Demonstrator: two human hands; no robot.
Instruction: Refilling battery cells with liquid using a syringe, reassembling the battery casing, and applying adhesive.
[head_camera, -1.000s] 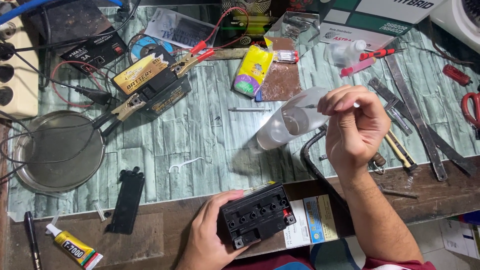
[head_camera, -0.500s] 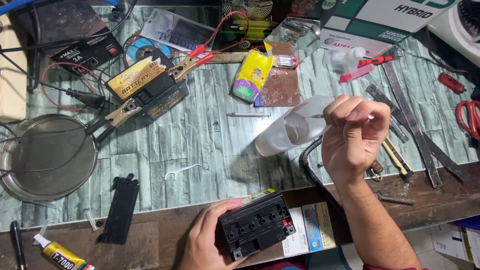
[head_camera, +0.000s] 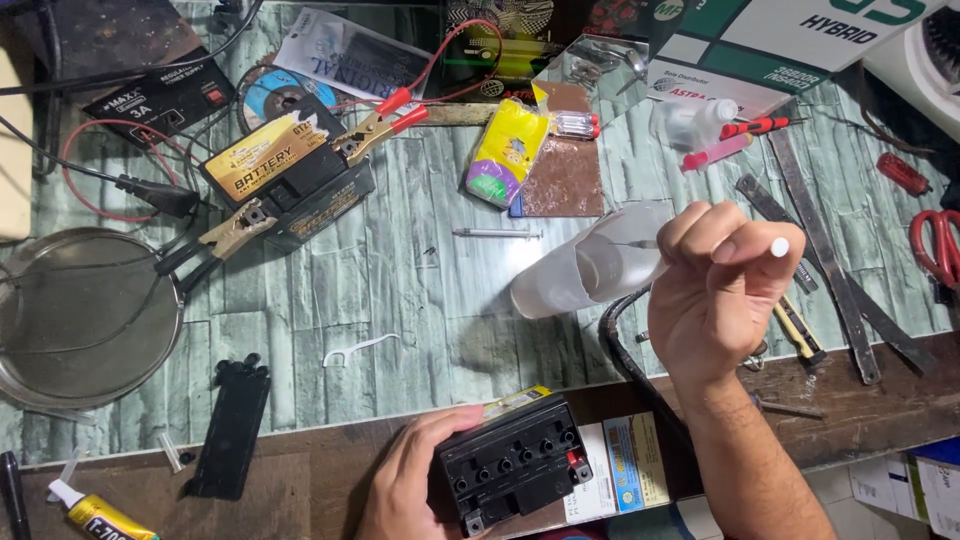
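Observation:
My left hand (head_camera: 410, 485) grips a small black battery (head_camera: 515, 465) with a row of open filler holes, at the near edge of the bench. My right hand (head_camera: 715, 290) is raised above the bench, closed on a thin tool. The tool's white end (head_camera: 780, 247) sticks out to the right of my fingers. Its needle-like tip (head_camera: 632, 243) points left into a translucent plastic container (head_camera: 585, 270) that lies on its side just beyond my fist.
A larger battery (head_camera: 285, 170) with red and black clamps sits at the back left. A round metal sieve (head_camera: 80, 315) is at the left, with a black cap strip (head_camera: 232, 425) and glue tube (head_camera: 100, 517) nearer. Metal strips (head_camera: 825, 240) and red scissors (head_camera: 938, 245) lie at the right.
My right hand has turned and closed tighter on the thin tool, so its white end now shows. My left hand stays on the small battery. The view has shifted slightly.

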